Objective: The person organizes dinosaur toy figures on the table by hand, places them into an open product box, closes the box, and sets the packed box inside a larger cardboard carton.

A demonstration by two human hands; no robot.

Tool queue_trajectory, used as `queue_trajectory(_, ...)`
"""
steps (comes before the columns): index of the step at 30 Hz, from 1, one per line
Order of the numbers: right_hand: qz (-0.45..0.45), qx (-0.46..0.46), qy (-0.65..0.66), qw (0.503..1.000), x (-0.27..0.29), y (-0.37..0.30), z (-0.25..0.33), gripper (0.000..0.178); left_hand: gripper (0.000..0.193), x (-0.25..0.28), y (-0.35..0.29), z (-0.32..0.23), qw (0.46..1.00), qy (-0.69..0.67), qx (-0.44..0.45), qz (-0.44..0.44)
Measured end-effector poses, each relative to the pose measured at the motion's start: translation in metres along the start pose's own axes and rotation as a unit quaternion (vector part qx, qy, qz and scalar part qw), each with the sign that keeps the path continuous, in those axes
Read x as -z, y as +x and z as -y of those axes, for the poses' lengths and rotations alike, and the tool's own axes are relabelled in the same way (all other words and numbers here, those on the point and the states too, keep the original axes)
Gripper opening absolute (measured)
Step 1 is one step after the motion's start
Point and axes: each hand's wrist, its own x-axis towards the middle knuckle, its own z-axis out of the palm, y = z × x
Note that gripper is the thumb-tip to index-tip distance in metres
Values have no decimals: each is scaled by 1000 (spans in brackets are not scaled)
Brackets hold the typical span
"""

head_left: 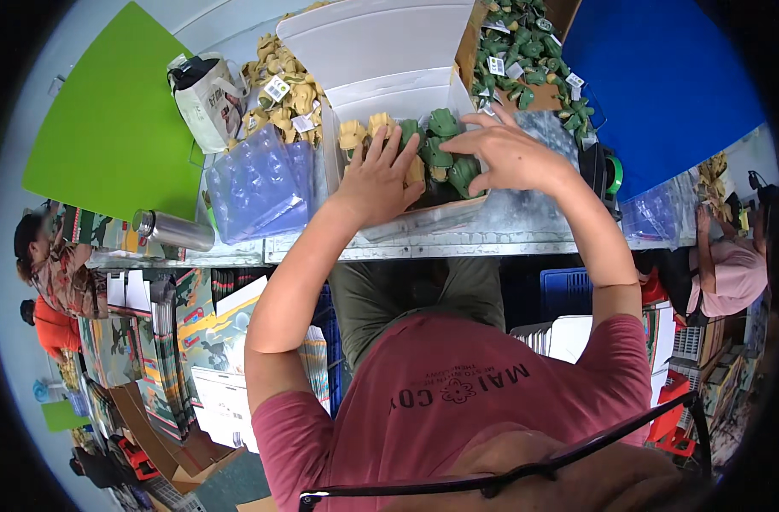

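An open white cardboard box [388,96] stands in front of me on the table with its lid raised. Tan toy figures [353,134] fill its left part. Green toy figures [438,155], which look like dinosaurs, lie in its right part. My left hand [377,177] rests over the near left of the box, fingers spread across the tan toys and reaching the green ones; its palm hides some of them. My right hand [516,155] is at the box's right side, fingers apart, with the tips touching or just over the green toys.
Loose tan toys [278,85] are heaped behind left, green ones [526,51] behind right. Clear plastic trays [257,188], a steel bottle [174,230] and a white bag [208,111] stand left. A tape roll [614,175] lies right. Green [107,119] and blue [662,77] panels flank the table.
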Motion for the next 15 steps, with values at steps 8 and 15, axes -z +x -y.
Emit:
queue_trajectory(8, 41, 6, -25, 999, -8, -1, -1, 63, 75, -12, -4, -3, 999, 2, -8, -54)
queue_trajectory(15, -5, 5, -43, 999, -12, -8, 2, 64, 71, -4, -6, -6, 993, 53, -9, -106)
